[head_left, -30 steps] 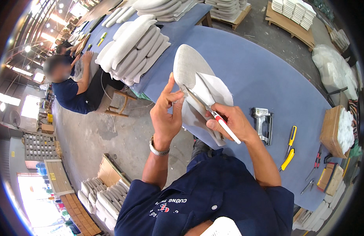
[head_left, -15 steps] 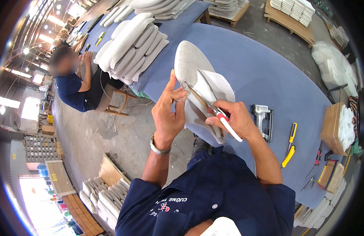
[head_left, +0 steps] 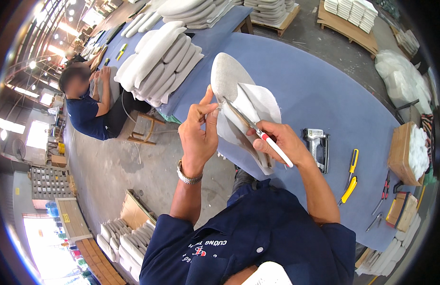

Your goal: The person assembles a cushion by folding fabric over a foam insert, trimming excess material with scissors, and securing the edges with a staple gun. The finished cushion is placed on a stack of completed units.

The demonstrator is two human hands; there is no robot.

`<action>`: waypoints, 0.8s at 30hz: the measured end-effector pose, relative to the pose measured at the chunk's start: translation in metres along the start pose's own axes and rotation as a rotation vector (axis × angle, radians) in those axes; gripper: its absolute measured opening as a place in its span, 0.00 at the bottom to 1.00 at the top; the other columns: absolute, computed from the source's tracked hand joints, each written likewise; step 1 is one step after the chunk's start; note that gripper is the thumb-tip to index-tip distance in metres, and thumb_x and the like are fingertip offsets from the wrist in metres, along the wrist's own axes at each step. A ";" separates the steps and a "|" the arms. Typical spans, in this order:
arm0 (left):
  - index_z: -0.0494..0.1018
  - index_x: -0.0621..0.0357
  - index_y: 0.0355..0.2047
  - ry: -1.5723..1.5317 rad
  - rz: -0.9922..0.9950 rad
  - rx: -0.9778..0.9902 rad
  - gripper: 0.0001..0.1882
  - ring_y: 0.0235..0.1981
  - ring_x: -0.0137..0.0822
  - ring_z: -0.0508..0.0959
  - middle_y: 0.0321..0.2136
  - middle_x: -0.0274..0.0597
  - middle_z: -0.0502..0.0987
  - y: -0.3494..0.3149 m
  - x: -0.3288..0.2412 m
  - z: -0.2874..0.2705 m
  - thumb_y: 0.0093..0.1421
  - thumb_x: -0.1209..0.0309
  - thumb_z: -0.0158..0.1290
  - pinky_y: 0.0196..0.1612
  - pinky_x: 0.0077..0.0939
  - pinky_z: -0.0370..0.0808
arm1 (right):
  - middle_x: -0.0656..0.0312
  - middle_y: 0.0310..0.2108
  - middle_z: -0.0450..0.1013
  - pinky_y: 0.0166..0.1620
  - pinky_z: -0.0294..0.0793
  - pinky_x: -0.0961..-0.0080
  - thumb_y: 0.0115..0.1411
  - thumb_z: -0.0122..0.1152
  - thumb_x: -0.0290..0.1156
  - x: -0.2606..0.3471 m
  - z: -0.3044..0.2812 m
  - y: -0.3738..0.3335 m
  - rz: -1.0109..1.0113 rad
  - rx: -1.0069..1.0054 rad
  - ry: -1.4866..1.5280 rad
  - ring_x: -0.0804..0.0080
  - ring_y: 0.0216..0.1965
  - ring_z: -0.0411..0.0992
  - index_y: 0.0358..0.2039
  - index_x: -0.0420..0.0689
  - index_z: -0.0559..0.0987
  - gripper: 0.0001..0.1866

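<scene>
A long, rounded pad covered in light grey fabric [head_left: 227, 71] is tilted over the near edge of the blue table, with loose fabric flaps [head_left: 265, 102] spreading from it. My left hand [head_left: 199, 135] is at the pad's left side, thumb and forefinger pinched on the fabric's edge. In my right hand [head_left: 279, 142] is a pair of scissors [head_left: 243, 118] with white and red handles. Their blades lie along the fabric, tips close to my left fingertips. Whether the blades are cutting there is too small to tell.
On the blue table [head_left: 296, 76] lie a staple gun [head_left: 316, 149], a yellow utility knife [head_left: 348, 187] and pliers with red handles [head_left: 385, 187]. A box of white stuffing [head_left: 410, 154] stands at right. Stacked pads [head_left: 158, 64] are at back left, near a seated co-worker [head_left: 89, 104].
My left hand has shifted slightly left and its forefinger has curled into a pinch at the fabric's edge. The scissors and my right hand stay almost in place on the pad.
</scene>
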State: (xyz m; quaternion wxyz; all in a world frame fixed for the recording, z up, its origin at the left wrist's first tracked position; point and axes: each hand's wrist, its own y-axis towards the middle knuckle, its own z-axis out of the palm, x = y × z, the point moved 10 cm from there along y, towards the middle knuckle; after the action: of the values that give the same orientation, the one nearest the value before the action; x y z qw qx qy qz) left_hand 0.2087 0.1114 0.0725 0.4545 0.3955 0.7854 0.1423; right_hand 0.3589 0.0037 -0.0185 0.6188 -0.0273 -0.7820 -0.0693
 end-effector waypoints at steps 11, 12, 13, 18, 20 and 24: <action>0.73 0.64 0.38 -0.006 0.034 -0.014 0.03 0.28 0.23 0.72 0.53 0.53 0.82 -0.004 -0.007 0.000 0.68 0.78 0.56 0.31 0.17 0.71 | 0.71 0.17 0.63 0.26 0.62 0.77 0.58 0.75 0.51 0.004 -0.005 0.002 0.050 -0.032 0.022 0.81 0.21 0.61 0.42 0.43 0.85 0.24; 0.73 0.64 0.37 0.009 0.034 -0.003 0.03 0.34 0.29 0.80 0.54 0.55 0.81 -0.004 -0.010 0.000 0.67 0.79 0.57 0.36 0.20 0.77 | 0.71 0.16 0.63 0.26 0.61 0.77 0.57 0.76 0.50 0.004 -0.006 0.001 0.056 -0.035 0.021 0.81 0.20 0.60 0.42 0.43 0.85 0.24; 0.73 0.64 0.37 0.009 0.021 0.010 0.03 0.38 0.33 0.83 0.54 0.57 0.81 -0.005 -0.012 0.001 0.66 0.79 0.57 0.40 0.23 0.80 | 0.68 0.18 0.68 0.28 0.64 0.75 0.57 0.76 0.51 0.002 -0.006 0.000 0.070 -0.036 0.010 0.78 0.22 0.64 0.41 0.43 0.85 0.24; 0.74 0.64 0.37 0.005 0.078 0.094 0.05 0.54 0.42 0.82 0.55 0.59 0.80 0.005 -0.031 0.003 0.63 0.80 0.59 0.60 0.38 0.74 | 0.62 0.23 0.77 0.31 0.71 0.71 0.56 0.76 0.53 -0.003 -0.011 -0.008 0.102 -0.025 -0.025 0.72 0.25 0.72 0.40 0.44 0.86 0.24; 0.75 0.63 0.38 -0.210 0.109 0.127 0.05 0.60 0.44 0.78 0.56 0.59 0.79 0.018 -0.033 -0.003 0.63 0.80 0.59 0.67 0.44 0.67 | 0.62 0.22 0.77 0.31 0.72 0.71 0.55 0.76 0.55 -0.005 -0.015 -0.014 0.097 -0.044 -0.011 0.72 0.24 0.72 0.41 0.46 0.87 0.25; 0.75 0.61 0.39 -0.689 0.119 0.106 0.04 0.58 0.43 0.80 0.52 0.58 0.82 0.074 -0.011 0.010 0.65 0.78 0.58 0.72 0.45 0.58 | 0.61 0.23 0.76 0.32 0.72 0.69 0.56 0.74 0.57 -0.005 -0.016 -0.017 0.072 -0.022 -0.044 0.70 0.24 0.72 0.42 0.47 0.86 0.27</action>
State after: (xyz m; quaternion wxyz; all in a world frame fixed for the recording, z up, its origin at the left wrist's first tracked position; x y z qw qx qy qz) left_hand 0.2565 0.1499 0.1169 0.6623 0.4884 0.5680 -0.0143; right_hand 0.3730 -0.0148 -0.0211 0.6034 -0.0636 -0.7930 -0.0548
